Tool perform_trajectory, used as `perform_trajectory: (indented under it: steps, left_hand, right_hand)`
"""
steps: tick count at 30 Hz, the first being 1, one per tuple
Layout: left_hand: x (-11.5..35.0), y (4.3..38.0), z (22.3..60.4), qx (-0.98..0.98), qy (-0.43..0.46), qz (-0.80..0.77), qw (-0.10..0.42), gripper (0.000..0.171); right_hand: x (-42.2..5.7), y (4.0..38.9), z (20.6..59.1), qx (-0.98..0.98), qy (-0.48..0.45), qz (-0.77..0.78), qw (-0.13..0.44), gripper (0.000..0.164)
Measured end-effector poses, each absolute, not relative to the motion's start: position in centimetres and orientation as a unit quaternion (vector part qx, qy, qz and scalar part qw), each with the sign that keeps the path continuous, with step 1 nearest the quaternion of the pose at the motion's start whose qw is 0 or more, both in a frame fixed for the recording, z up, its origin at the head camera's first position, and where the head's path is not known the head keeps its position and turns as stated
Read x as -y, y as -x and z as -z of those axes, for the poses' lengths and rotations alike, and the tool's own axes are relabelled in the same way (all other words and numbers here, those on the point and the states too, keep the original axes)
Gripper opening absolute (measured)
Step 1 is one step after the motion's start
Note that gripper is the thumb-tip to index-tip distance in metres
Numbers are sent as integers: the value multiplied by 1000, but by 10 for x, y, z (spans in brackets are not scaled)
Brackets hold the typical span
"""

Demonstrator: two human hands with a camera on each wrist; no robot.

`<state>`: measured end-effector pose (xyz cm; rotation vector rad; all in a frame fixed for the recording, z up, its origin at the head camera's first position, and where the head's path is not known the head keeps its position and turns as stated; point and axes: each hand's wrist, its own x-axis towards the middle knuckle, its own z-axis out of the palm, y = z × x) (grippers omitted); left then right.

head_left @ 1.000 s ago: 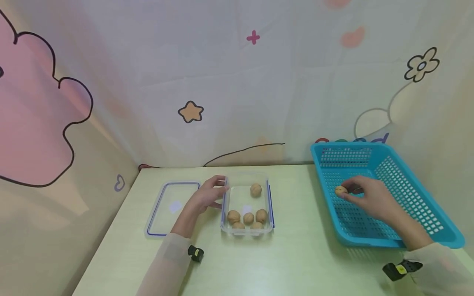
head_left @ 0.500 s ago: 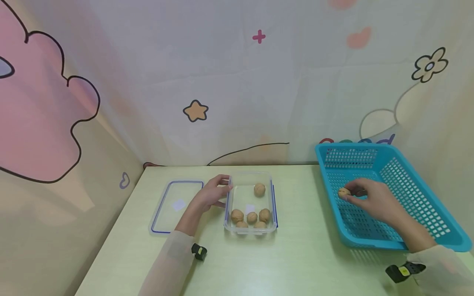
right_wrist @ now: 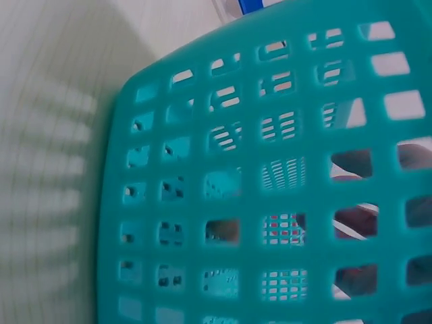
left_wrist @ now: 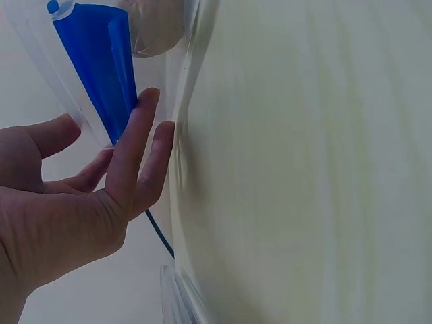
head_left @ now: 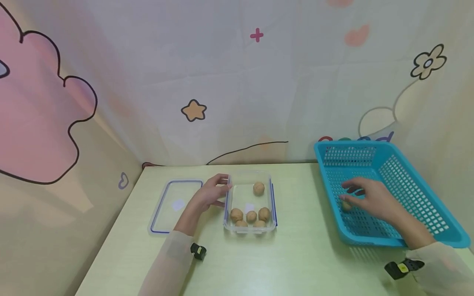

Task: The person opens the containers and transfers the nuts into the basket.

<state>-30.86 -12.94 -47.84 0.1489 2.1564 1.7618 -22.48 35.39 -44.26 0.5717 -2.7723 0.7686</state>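
Note:
A clear plastic food container [head_left: 249, 179] stands mid-table with several walnuts [head_left: 252, 216] inside. My left hand [head_left: 211, 194] touches its left side with extended fingers; in the left wrist view the fingertips [left_wrist: 150, 98] lie along the blue clip [left_wrist: 101, 61]. Over the inside of the blue basket [head_left: 333, 222], my right hand [head_left: 370, 199] has thumb and fingers spread apart, holding nothing. A single walnut [head_left: 346, 206] lies in the basket just below the thumb, partly covered by it. From the right wrist, the basket wall [right_wrist: 250, 196] hides most of that hand.
Left of the container, a clear lid [head_left: 157, 218] with a blue seal lies flat on the table [head_left: 229, 263], partly behind the left forearm. A printed curtain [head_left: 237, 90] hangs along the table's back edge. The basket's raised rim surrounds the right hand.
The right hand has let go of the walnut, which was pinched between thumb and fingers and now lies lower in the basket. The left hand stays at the container.

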Motion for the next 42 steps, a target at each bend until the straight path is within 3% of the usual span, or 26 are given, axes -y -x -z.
perform_trajectory:
  steps: [12,19,30,42]
  left_hand:
    - [130,310,478,-762,-58,-619,178,53]
    - [130,311,477,-759,-58,-623,180,54]
    - [129,311,479,-760,-48,-622,183,54]
    - [130,312,480,-763,-49,-618,185,52]
  right_hand:
    - [-292,217,409,920,-218,-267,188,30]
    - [-226,220,399,908,-259,-291,158,33]
    - [-135,235,425,887,-301,-341,82,37]
    - [-86,255,460,888,-319,-330,10,40]
